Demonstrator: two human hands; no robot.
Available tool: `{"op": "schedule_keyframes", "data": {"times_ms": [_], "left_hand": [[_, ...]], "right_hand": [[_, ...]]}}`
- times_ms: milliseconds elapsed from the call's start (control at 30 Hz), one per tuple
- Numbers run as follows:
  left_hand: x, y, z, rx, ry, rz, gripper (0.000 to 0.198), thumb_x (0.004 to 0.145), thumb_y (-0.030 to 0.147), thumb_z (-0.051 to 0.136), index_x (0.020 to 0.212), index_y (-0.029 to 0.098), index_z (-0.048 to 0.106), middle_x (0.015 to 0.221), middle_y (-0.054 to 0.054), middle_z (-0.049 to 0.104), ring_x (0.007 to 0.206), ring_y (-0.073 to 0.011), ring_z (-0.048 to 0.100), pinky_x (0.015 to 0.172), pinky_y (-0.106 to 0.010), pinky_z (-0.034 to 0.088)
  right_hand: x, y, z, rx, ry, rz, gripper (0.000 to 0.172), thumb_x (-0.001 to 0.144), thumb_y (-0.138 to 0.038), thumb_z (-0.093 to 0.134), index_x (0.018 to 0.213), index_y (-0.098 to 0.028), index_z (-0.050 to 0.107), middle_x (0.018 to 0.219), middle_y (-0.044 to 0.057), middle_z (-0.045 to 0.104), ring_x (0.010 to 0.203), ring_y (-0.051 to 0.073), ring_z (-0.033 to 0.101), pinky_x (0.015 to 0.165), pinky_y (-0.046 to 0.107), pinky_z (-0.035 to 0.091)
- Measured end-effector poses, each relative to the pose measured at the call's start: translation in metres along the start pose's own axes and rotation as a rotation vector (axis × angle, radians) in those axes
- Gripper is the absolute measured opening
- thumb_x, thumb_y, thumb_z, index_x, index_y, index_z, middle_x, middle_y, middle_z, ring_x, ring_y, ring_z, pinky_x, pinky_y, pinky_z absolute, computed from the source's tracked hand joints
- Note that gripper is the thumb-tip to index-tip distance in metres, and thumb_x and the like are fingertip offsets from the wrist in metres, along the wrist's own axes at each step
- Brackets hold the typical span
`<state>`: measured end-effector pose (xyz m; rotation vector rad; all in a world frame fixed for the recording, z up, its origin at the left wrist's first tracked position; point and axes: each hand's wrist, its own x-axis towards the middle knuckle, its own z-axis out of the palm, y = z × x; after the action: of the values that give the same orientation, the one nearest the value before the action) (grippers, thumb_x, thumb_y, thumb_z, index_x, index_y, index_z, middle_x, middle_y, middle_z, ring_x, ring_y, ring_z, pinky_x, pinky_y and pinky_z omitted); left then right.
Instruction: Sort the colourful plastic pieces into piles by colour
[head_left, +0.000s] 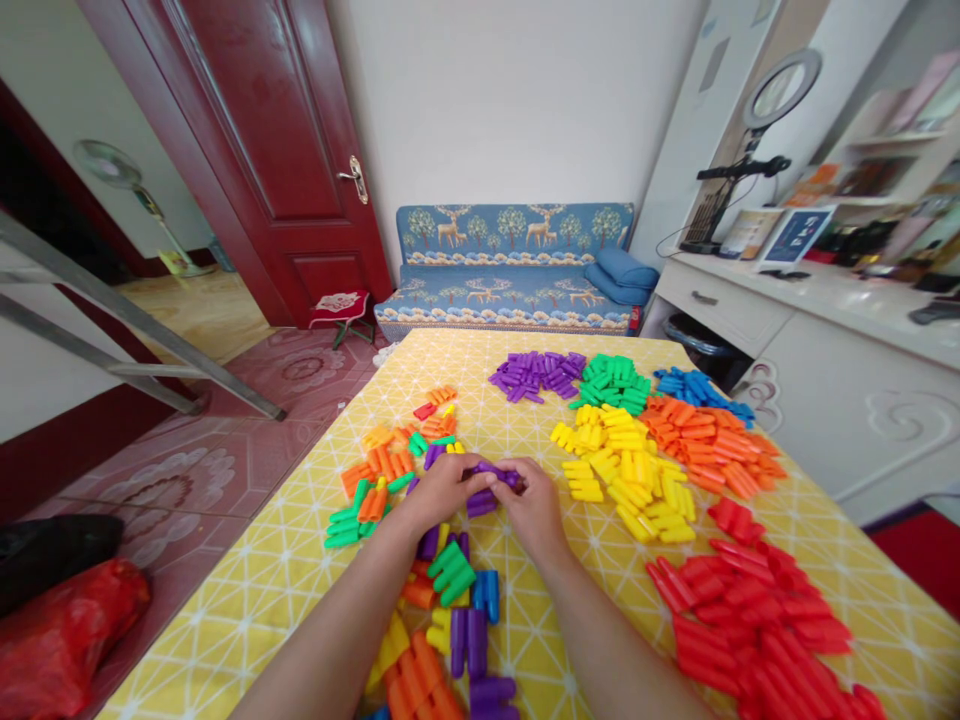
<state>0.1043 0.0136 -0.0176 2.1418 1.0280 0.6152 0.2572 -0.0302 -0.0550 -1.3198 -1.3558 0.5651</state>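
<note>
My left hand (442,488) and my right hand (534,508) meet over the middle of the yellow tablecloth (262,580). Both are closed on a purple bullet-shaped block piece (491,474) held between them. More purple blocks (481,504) lie just under the hands. A mixed heap of orange, green and yellow blocks (382,470) lies left of my left hand. Below my forearms sit further loose blocks (454,600) in green, blue, purple and orange.
Sorted piles lie on the table: purple (536,375), green (615,382), blue (697,388), orange (709,445), yellow (630,470) and red (757,610). A blue sofa (510,265) stands behind the table, a white desk (825,330) at right, a red door (277,150) at left.
</note>
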Motion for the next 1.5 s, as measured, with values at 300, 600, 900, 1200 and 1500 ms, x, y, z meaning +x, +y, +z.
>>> {"op": "schedule_keyframes", "data": {"times_ms": [300, 600, 900, 1200, 1500], "left_hand": [[-0.0002, -0.0017, 0.0006, -0.029, -0.002, 0.011, 0.034, 0.086, 0.044, 0.051, 0.089, 0.015, 0.068, 0.081, -0.004, 0.069, 0.075, -0.0168, 0.06, 0.067, -0.024, 0.045], [0.0, -0.004, 0.0006, -0.059, -0.014, 0.006, 0.027, 0.087, 0.037, 0.052, 0.089, 0.015, 0.067, 0.08, -0.004, 0.068, 0.075, -0.0168, 0.06, 0.068, -0.024, 0.045], [-0.0001, -0.0025, 0.0004, -0.041, -0.009, -0.001, 0.023, 0.084, 0.025, 0.053, 0.098, 0.017, 0.069, 0.086, -0.005, 0.07, 0.081, -0.0184, 0.062, 0.074, -0.027, 0.046], [-0.0006, 0.0001, -0.0006, -0.07, -0.016, -0.008, 0.021, 0.082, 0.022, 0.054, 0.097, 0.018, 0.069, 0.086, -0.004, 0.07, 0.082, -0.0184, 0.061, 0.074, -0.027, 0.046], [0.0005, -0.0041, 0.0022, -0.138, 0.03, -0.043, 0.021, 0.085, 0.032, 0.053, 0.079, 0.015, 0.064, 0.071, -0.003, 0.064, 0.067, -0.015, 0.058, 0.063, -0.024, 0.044]], "right_hand": [[-0.0003, -0.0058, -0.002, 0.021, -0.003, 0.019, 0.014, 0.073, -0.026, 0.064, 0.085, -0.019, 0.067, 0.087, 0.005, 0.066, 0.08, 0.018, 0.06, 0.072, 0.029, 0.047], [0.0004, -0.0032, -0.0014, 0.031, -0.006, 0.029, 0.015, 0.073, -0.021, 0.06, 0.086, -0.02, 0.067, 0.088, 0.004, 0.065, 0.08, 0.019, 0.059, 0.073, 0.031, 0.047], [-0.0003, -0.0037, -0.0014, 0.008, -0.012, 0.038, 0.015, 0.072, -0.022, 0.06, 0.085, -0.019, 0.067, 0.086, 0.004, 0.065, 0.081, 0.019, 0.059, 0.072, 0.03, 0.046], [-0.0001, -0.005, -0.0012, 0.013, -0.005, 0.028, 0.013, 0.071, -0.02, 0.061, 0.083, -0.02, 0.066, 0.084, 0.003, 0.064, 0.079, 0.018, 0.059, 0.071, 0.029, 0.047], [-0.0015, -0.0068, -0.0024, 0.111, 0.02, 0.044, 0.018, 0.08, -0.028, 0.054, 0.093, -0.018, 0.061, 0.088, 0.004, 0.065, 0.081, 0.018, 0.06, 0.071, 0.028, 0.047]]}}
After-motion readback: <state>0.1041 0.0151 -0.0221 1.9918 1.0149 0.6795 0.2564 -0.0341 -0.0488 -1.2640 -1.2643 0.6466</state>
